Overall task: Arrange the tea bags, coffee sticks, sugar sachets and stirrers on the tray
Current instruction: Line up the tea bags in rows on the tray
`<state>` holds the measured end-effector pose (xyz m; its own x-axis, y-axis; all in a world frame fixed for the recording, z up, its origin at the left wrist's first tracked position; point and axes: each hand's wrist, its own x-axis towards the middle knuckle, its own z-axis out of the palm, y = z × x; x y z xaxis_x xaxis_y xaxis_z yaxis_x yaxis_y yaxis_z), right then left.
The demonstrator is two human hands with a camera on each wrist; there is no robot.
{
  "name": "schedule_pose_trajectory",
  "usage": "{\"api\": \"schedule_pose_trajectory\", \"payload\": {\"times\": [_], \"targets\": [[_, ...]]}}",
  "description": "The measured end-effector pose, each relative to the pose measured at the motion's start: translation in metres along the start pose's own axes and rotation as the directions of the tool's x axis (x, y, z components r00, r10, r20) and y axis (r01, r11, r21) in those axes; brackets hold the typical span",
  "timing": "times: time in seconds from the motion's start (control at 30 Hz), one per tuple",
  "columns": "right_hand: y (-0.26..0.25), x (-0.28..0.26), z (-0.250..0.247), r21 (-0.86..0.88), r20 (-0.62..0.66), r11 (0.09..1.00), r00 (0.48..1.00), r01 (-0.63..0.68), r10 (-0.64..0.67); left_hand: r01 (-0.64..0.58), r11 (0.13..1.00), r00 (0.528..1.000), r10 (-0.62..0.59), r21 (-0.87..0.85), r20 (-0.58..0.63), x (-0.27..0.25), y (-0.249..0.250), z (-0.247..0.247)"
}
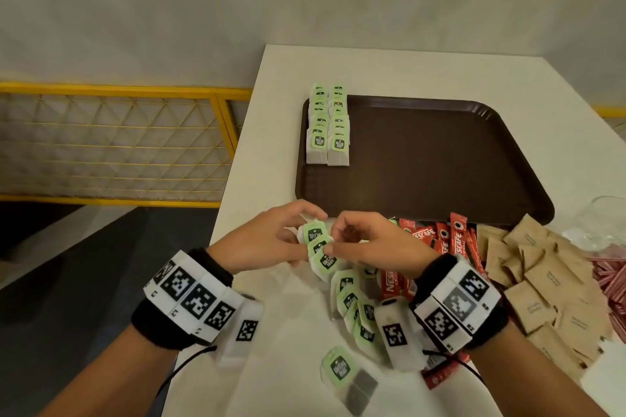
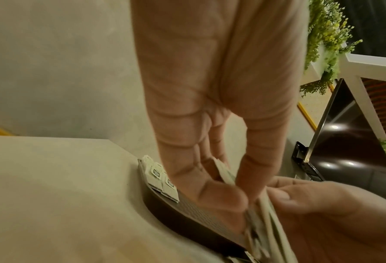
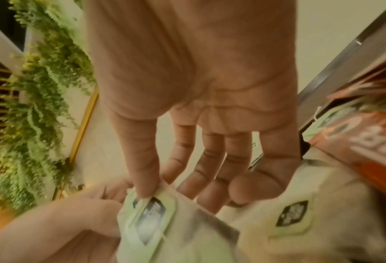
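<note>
Brown tray (image 1: 423, 159): only 2 rows of tea bags (image 1: 328, 127) laid, upper left of it.
Head: coffee sticks (image 1: 440, 240), sugar (image 1: 542, 281), stirrers (image 1: 609, 274) & loose bags (image 1: 355, 308) still off tray, lower right. Left hand (image 1: 271, 237) + right hand (image 1: 369, 240) meet at centre frame, both pinching a fan of bags (image 1: 320, 247). L wrist: thumb & fingers (image 2: 219, 194) clamp bag edges. R wrist: thumb (image 3: 142, 169) presses a tag, other fingers half curled.

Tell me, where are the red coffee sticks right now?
In the head view the red coffee sticks lie heaped on the table, just before the brown tray, between the tea bags and the brown sugar sachets.
</note>
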<state>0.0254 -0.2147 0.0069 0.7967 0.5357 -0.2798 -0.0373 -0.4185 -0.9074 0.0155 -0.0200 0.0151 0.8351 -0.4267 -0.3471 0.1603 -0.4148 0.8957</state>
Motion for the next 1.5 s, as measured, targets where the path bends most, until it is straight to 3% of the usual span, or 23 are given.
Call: {"api": "schedule_pose_trajectory", "payload": {"times": [0.2,0.3,0.4,0.57,0.67,0.8,1.07,1.23,1.33,1.5], "targets": [[-0.004,0.009,-0.029,0.118,0.058,0.991,0.997,-0.063,0.057,-0.007,1.000,0.986,0.008,0.005,-0.166,0.023,0.003,-0.026],[-0.002,0.010,-0.038,0.092,0.181,0.988,0.978,-0.124,0.106,0.039,0.997,0.986,-0.027,0.066,-0.165,0.036,0.001,-0.039],[-0.004,0.013,-0.045,0.131,0.223,0.978,0.966,-0.164,0.132,0.077,0.991,0.985,-0.059,0.109,-0.159,0.052,0.002,-0.049],[-0.017,0.043,-0.071,0.319,0.064,0.928,0.981,-0.194,0.183,0.092,0.967,0.975,-0.039,0.237,-0.221,0.098,0.011,-0.070],[-0.019,0.077,-0.086,0.271,-0.074,0.931,0.959,-0.245,0.274,0.093,0.919,0.978,-0.012,0.382,-0.209,0.128,0.016,-0.077],[-0.013,0.119,-0.096,0.208,-0.161,0.910,0.905,-0.359,0.393,0.100,0.865,0.972,0.020,0.492,-0.234,0.155,0.016,-0.083],[0.002,0.148,-0.096,0.195,-0.284,0.892,0.847,-0.408,0.450,0.107,0.841,0.955,0.061,0.531,-0.290,0.169,0.014,-0.087],[0.002,0.148,-0.097,0.150,-0.329,0.889,0.826,-0.432,0.457,0.091,0.789,0.935,0.142,0.607,-0.325,0.164,0.015,-0.075],[0.001,0.144,-0.098,0.094,-0.345,0.887,0.820,-0.453,0.456,0.053,0.757,0.941,0.182,0.652,-0.286,0.155,0.020,-0.070],[-0.004,0.137,-0.093,-0.138,-0.257,0.860,0.856,-0.491,0.448,0.069,0.645,0.988,0.059,0.761,-0.140,0.143,0.018,-0.065]]}}
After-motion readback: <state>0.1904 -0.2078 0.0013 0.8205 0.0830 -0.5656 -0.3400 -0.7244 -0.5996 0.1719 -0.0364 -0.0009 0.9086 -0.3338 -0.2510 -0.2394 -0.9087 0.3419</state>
